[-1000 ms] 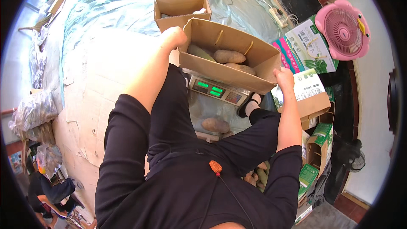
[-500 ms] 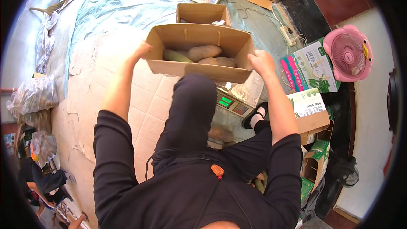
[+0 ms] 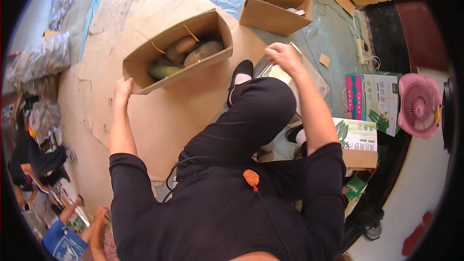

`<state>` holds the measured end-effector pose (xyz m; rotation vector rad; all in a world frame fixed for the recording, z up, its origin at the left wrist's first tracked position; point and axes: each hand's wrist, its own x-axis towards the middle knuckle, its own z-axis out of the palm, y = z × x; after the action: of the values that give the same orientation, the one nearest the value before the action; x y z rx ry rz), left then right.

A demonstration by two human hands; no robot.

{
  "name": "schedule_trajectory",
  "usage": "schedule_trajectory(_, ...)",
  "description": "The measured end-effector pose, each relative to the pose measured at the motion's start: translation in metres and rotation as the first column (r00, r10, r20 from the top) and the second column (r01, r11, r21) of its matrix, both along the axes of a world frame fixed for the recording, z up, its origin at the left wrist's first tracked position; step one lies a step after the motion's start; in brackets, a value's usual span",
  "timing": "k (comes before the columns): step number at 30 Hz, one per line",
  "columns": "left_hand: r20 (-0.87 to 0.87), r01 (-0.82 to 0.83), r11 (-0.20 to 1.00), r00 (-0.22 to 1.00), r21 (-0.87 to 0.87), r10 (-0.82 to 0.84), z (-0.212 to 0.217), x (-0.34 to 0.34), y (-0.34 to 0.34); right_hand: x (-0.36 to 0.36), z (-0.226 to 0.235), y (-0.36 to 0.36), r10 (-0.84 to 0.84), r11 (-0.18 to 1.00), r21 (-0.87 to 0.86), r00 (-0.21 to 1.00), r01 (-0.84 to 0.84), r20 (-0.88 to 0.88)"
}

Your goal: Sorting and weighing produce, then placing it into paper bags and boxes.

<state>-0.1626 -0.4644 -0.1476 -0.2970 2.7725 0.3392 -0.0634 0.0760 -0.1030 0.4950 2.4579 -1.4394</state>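
Observation:
An open cardboard box (image 3: 170, 78) stands at the left over flattened cardboard (image 3: 159, 130), turned at an angle. Inside lie brown root vegetables (image 3: 181, 48) and a greenish one (image 3: 164, 71). My left hand (image 3: 123, 90) is closed on the box's near left corner. Apart from the box, my right hand (image 3: 284, 58) hangs with loosely bent fingers and holds nothing visible. Below that hand is a scale (image 3: 309, 75), partly covered by my knee and forearm. Whether the box's base rests fully down cannot be made out.
Another open carton (image 3: 266, 19) stands beyond the scale. At the right are printed cartons (image 3: 367, 96), a pink fan (image 3: 419, 106) and a power strip (image 3: 361, 50) with cables. Plastic bags (image 3: 43, 60) lie far left; another person (image 3: 67, 241) shows at lower left.
The box of root vegetables has moved left off the scale and turned. My right hand has let go of it, while my left still grips it. The view has shifted too.

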Motion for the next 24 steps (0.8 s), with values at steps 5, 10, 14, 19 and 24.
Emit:
schedule_trajectory(5,-0.062,-0.118,0.993,0.991,0.013,0.119,0.002,0.02,-0.005,0.059,0.036,0.048,-0.197,0.98,0.016,0.971,0.196,0.137)
schedule_trajectory(10,-0.619,0.249,0.967,0.769,0.054,-0.163,0.028,0.043,0.067,0.143,0.044,0.084,-0.316,0.946,0.158,0.913,0.283,0.256)
schedule_trajectory(14,-0.439,0.596,0.798,0.696,-0.091,-0.569,0.046,0.059,0.15,0.185,0.048,0.088,-0.367,0.929,0.095,0.863,0.357,0.347)
schedule_trajectory(19,-0.092,0.609,0.793,0.791,0.022,-0.605,0.019,0.039,0.181,0.206,0.055,0.079,-0.395,0.916,0.071,0.858,0.394,0.329)
schedule_trajectory(24,-0.129,0.628,0.778,0.773,0.017,-0.621,0.015,0.045,0.168,0.231,0.054,0.083,-0.435,0.897,0.079,0.837,0.435,0.332)
